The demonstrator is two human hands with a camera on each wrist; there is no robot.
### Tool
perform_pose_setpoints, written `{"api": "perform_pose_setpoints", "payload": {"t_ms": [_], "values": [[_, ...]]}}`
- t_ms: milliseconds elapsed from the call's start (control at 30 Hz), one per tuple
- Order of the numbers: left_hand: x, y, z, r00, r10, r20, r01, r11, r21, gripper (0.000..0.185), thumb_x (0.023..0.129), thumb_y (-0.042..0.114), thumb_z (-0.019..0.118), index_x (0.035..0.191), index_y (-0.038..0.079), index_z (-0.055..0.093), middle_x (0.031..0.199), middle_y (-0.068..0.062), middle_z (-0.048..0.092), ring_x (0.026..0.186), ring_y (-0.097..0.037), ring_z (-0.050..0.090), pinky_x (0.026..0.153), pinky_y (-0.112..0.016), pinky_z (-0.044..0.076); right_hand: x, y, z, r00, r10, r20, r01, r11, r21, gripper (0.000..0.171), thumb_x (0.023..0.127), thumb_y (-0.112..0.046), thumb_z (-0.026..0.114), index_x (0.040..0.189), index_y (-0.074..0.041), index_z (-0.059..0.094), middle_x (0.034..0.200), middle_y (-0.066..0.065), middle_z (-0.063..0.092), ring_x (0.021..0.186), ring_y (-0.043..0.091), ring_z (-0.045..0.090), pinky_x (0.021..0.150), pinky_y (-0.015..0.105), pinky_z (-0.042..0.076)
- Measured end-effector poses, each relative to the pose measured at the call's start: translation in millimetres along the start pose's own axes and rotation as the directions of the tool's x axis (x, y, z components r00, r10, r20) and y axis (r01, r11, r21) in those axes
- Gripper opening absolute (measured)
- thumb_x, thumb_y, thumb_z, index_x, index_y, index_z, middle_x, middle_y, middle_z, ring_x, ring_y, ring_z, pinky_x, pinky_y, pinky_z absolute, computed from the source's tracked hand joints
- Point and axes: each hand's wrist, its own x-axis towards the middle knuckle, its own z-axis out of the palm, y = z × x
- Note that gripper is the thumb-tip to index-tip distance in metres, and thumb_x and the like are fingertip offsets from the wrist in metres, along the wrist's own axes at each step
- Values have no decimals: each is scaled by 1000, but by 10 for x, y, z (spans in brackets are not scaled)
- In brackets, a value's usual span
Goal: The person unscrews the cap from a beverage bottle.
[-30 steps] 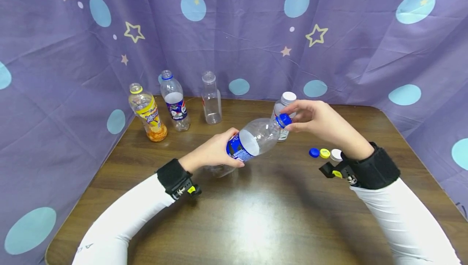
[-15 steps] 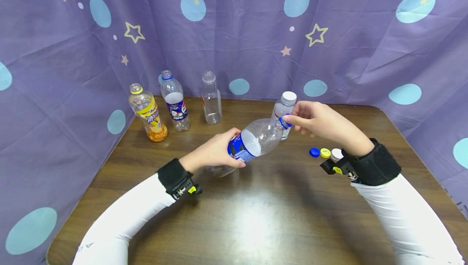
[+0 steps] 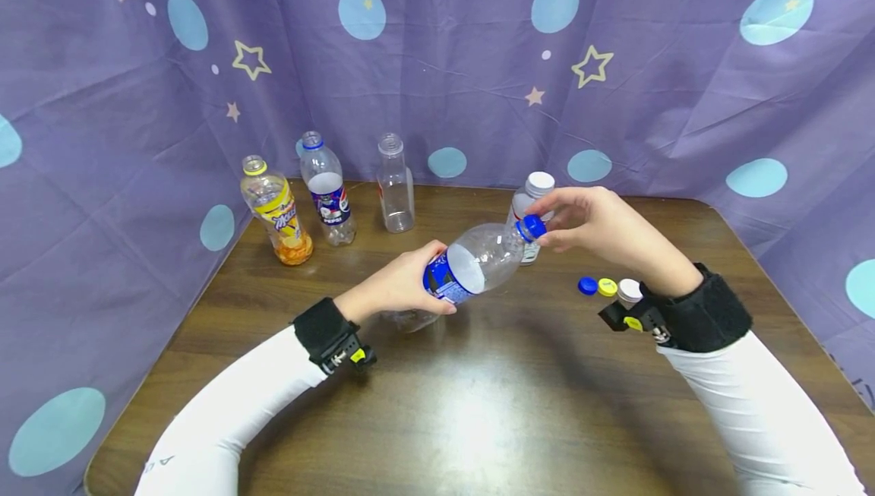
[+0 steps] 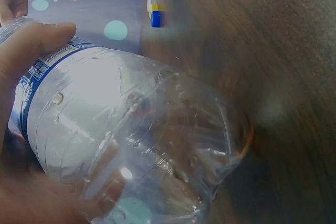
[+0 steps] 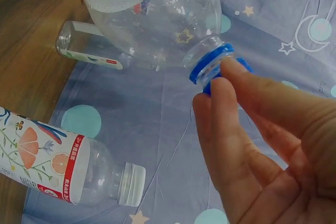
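Observation:
My left hand (image 3: pixel 406 283) grips a large clear plastic bottle (image 3: pixel 495 253) around its blue label. The bottle is tilted, neck up to the right, and its base shows large in the left wrist view. At the mouth, my right hand (image 3: pixel 591 230) pinches a blue cap (image 3: pixel 533 227) between thumb and fingers. In the right wrist view the blue neck ring (image 5: pixel 211 62) shows just below the cap, with a narrow strip of clear neck between. Whether the cap's thread is engaged is hidden by the fingers.
Behind stand an uncapped yellow-labelled bottle (image 3: pixel 280 219), a Pepsi bottle (image 3: pixel 331 203) and a clear bottle (image 3: pixel 396 196). A white-capped bottle (image 3: pixel 525 200) stands behind my right hand. A blue cap (image 3: pixel 587 285), yellow cap (image 3: pixel 607 287) and white cap (image 3: pixel 630 290) lie right.
My right fingers have turned about the cap: half a second ago the thumb lay further over it, and now they are back near their position of one second ago. The bottle has barely moved.

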Motion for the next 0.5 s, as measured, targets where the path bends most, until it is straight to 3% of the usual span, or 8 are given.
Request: {"api": "perform_pose_setpoints", "payload": {"t_ms": [267, 500], "values": [[-8, 41, -24, 1000, -5, 4, 5, 1000, 9, 81, 65, 34, 88, 130, 12, 46, 120, -6, 62, 107, -20, 61, 93, -37, 50, 37, 3, 80, 994, -5, -108, 7, 1000, 14, 19, 86, -25, 73, 101, -15, 69, 87, 7, 69, 69, 15, 66, 61, 35, 58], [-23, 53, -11, 1000, -3, 3, 3, 1000, 16, 81, 64, 35, 88, 130, 12, 46, 118, -6, 63, 104, -19, 62, 91, -36, 51, 49, 1, 32, 997, 67, 22, -68, 998, 5, 37, 90, -32, 69, 112, -6, 56, 92, 8, 68, 75, 10, 65, 62, 37, 58]]}}
